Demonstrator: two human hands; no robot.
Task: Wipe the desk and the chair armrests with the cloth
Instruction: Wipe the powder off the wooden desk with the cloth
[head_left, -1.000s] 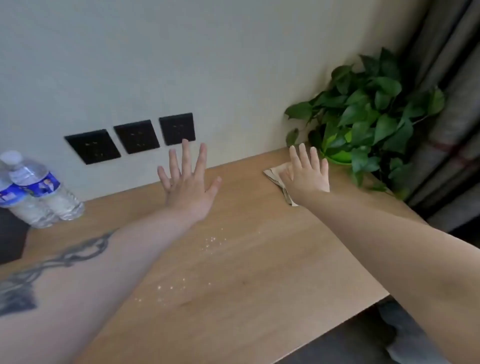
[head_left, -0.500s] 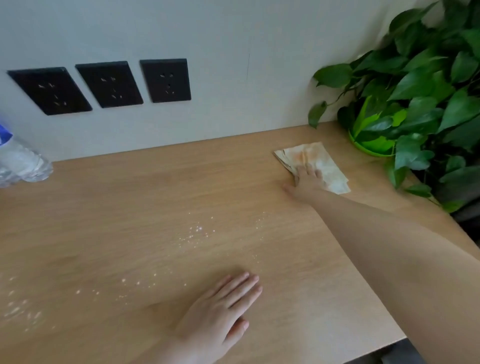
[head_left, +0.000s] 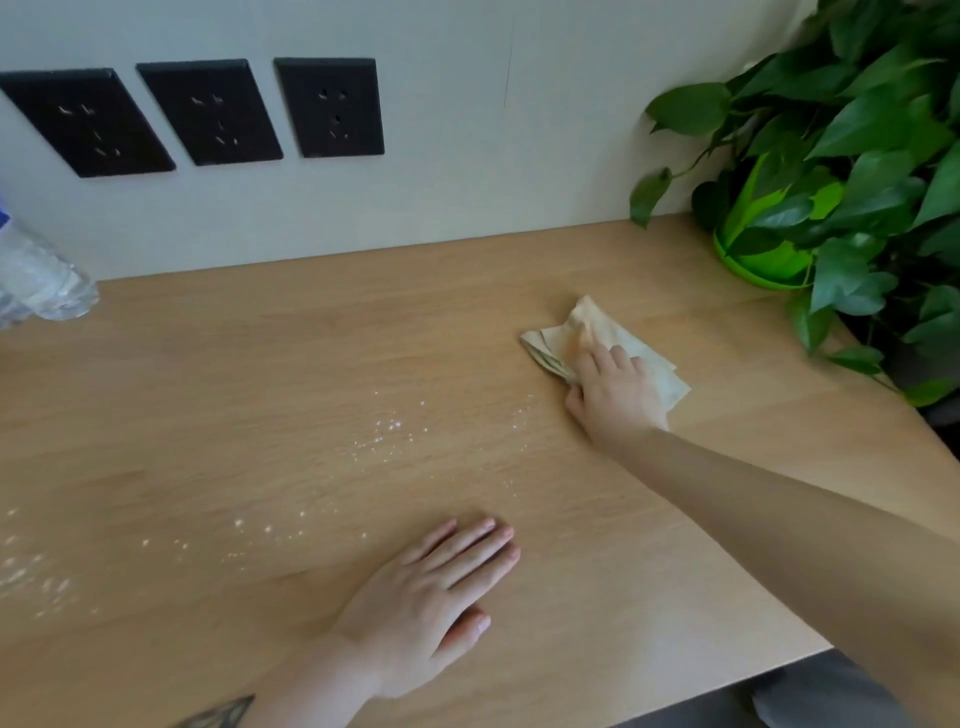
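A folded beige cloth lies on the wooden desk at the right, near the plant. My right hand presses on its near half, fingers curled over the fabric, gripping it. My left hand rests flat on the desk near the front edge, fingers together, holding nothing. White crumbs are scattered across the middle of the desk, and more white crumbs lie at the far left. No chair armrest is in view.
A leafy plant in a green pot stands at the back right corner, leaves overhanging the desk's right edge. A clear water bottle lies at the back left. Three black wall sockets sit above the desk.
My right hand has slid the cloth a little toward me and to the left, bunching it. My left hand has come back from the wall and lies flat near the front edge.
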